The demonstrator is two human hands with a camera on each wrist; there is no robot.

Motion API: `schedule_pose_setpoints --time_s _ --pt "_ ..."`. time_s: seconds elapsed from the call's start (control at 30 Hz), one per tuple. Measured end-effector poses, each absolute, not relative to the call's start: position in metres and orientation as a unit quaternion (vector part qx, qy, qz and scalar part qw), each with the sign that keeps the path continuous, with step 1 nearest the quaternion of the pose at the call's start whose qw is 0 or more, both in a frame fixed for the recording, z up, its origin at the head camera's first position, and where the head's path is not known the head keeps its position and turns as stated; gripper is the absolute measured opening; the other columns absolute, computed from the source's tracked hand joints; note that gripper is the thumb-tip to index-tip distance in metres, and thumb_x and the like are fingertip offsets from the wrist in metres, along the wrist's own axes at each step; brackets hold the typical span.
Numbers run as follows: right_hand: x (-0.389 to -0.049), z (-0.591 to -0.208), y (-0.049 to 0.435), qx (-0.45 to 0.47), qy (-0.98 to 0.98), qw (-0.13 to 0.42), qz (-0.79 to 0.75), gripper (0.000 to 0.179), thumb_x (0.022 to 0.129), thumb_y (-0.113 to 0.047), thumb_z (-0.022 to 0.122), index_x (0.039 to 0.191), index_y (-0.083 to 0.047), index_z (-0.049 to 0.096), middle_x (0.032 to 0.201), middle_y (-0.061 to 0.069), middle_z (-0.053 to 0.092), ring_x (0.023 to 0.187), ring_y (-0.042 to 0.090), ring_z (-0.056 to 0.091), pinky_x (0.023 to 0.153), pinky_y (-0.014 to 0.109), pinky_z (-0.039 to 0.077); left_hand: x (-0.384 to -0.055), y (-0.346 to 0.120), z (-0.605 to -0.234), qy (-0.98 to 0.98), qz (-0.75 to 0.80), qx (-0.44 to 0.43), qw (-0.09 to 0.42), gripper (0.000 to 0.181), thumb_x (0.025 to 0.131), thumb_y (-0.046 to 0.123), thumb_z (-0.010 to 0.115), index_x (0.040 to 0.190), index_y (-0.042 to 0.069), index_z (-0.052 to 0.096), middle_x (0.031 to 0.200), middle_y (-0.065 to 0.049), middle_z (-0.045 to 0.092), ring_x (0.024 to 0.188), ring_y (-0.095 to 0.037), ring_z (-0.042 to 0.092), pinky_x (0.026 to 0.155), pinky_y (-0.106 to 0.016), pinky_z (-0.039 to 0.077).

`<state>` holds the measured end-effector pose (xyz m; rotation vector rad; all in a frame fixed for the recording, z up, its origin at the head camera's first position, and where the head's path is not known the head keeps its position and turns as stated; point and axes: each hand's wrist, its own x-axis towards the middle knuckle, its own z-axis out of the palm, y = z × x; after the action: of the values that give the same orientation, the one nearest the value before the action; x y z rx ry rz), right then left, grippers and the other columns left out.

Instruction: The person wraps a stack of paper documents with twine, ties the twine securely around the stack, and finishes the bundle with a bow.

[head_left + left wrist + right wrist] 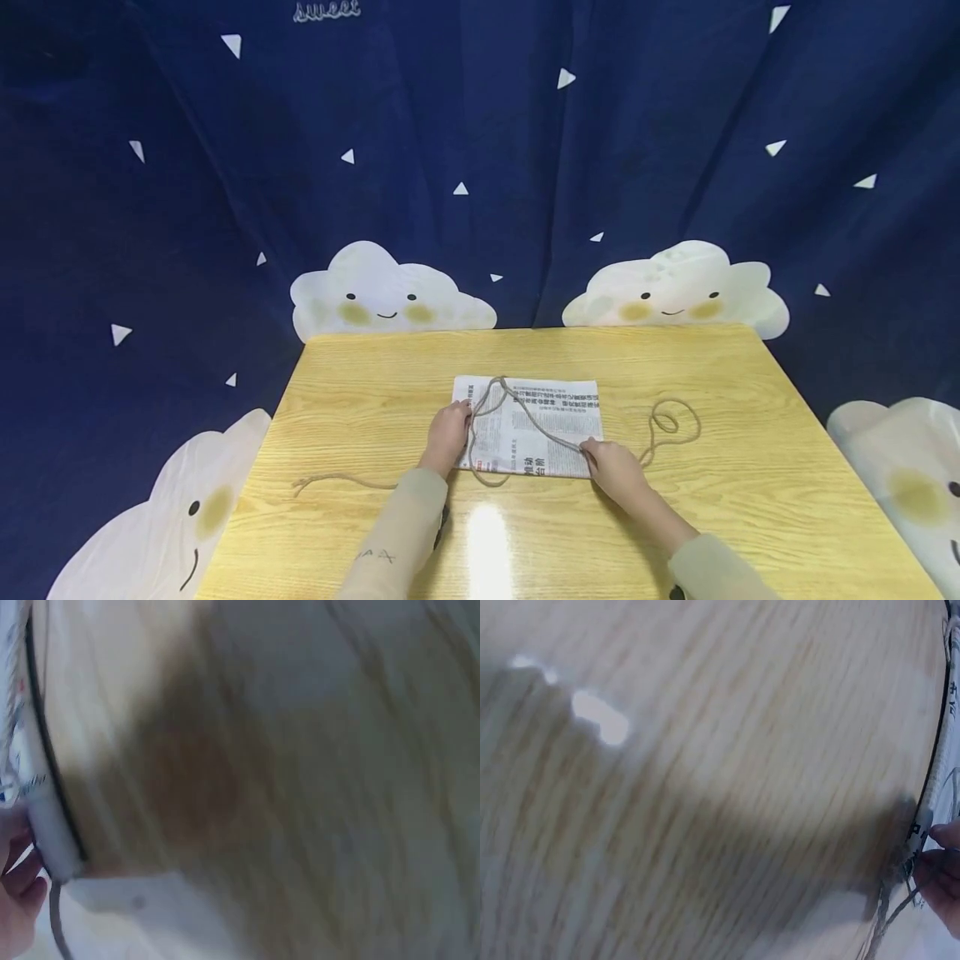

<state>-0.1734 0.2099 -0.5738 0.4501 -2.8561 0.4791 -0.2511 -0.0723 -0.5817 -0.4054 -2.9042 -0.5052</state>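
A flat bundle of folded newspaper (551, 417) lies on the wooden table, with brown twine (536, 423) looped and crossing over its top. My left hand (447, 433) grips the bundle's left edge, thumb on top and fingers curled against the side, the twine running right by the fingertips. In the left wrist view that left hand (19, 892) shows at the lower left corner. At the bundle's front right corner, my right hand (611, 467) pinches the twine between thumb and fingers. The right wrist view shows the right hand (941, 881) with strands trailing down from it.
A loose twine tail (678, 417) curls on the table to the right of the bundle. Another twine end (322, 477) lies to the left. The table (360, 375) backs onto a dark blue curtain (480, 125) with cloud and triangle prints.
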Motion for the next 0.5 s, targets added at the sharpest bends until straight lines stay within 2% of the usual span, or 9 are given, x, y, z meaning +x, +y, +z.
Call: schedule_pose_setpoints --time_s 0.07,0.13,0.2,0.27,0.4,0.5 --pt "-0.174 -0.573 0.211 0.15 -0.968 0.1 0.174 0.008 0.085 -0.005 0.06 0.088 -0.005 0.067 0.072 0.01 0.067 0.062 0.026 0.064 0.054 0.038 0.052 -0.253 -0.069 -0.584 -0.972 -0.172 -0.121 0.102 0.008 0.084 0.001 0.058 0.08 0.002 0.065 0.084 -0.011 0.066 0.079 -0.025 0.064 0.071 -0.033 0.053" --pt "-0.177 -0.571 0.215 0.135 -0.969 0.081 0.19 0.008 0.085 -0.006 0.061 0.09 -0.005 0.067 0.073 0.008 0.067 0.061 0.022 0.062 0.056 0.036 0.051 -0.253 -0.066 -0.586 -0.974 -0.16 -0.116 0.11 0.009 0.083 -0.002 0.056 0.079 0.002 0.062 0.077 -0.011 0.063 0.071 -0.025 0.062 0.064 -0.033 0.052" --pt "-0.182 -0.569 0.22 0.112 -0.967 0.053 0.221 0.01 0.086 -0.007 0.06 0.093 -0.004 0.066 0.074 0.007 0.066 0.059 0.019 0.059 0.054 0.035 0.05 -0.254 -0.065 -0.587 -0.976 -0.151 -0.115 0.105 0.008 0.084 -0.004 0.053 0.084 -0.002 0.06 0.083 -0.013 0.062 0.075 -0.026 0.061 0.068 -0.034 0.052" --pt "-0.187 -0.568 0.227 0.086 -0.962 0.035 0.257 0.013 0.088 -0.008 0.058 0.096 -0.002 0.066 0.078 0.009 0.067 0.062 0.019 0.058 0.058 0.036 0.05 -0.254 -0.065 -0.587 -0.976 -0.173 -0.107 0.079 0.01 0.088 -0.003 0.048 0.092 -0.004 0.057 0.088 -0.015 0.059 0.08 -0.027 0.059 0.073 -0.035 0.051" --pt "-0.194 -0.569 0.241 0.042 -0.948 0.019 0.315 0.017 0.09 -0.009 0.054 0.099 0.0 0.065 0.093 0.015 0.067 0.084 0.031 0.063 0.075 0.045 0.05 -0.254 -0.071 -0.585 -0.959 -0.278 -0.053 0.025 0.011 0.091 -0.003 0.041 0.099 -0.003 0.048 0.09 -0.014 0.052 0.086 -0.027 0.055 0.079 -0.038 0.049" --pt "-0.197 -0.571 0.249 0.02 -0.939 0.009 0.343 0.017 0.091 -0.009 0.053 0.1 0.0 0.065 0.095 0.015 0.067 0.09 0.032 0.062 0.079 0.046 0.049 -0.256 -0.076 -0.583 -0.931 -0.365 0.002 0.015 0.008 0.094 0.0 0.037 0.099 -0.001 0.043 0.088 -0.012 0.048 0.085 -0.027 0.053 0.078 -0.039 0.049"
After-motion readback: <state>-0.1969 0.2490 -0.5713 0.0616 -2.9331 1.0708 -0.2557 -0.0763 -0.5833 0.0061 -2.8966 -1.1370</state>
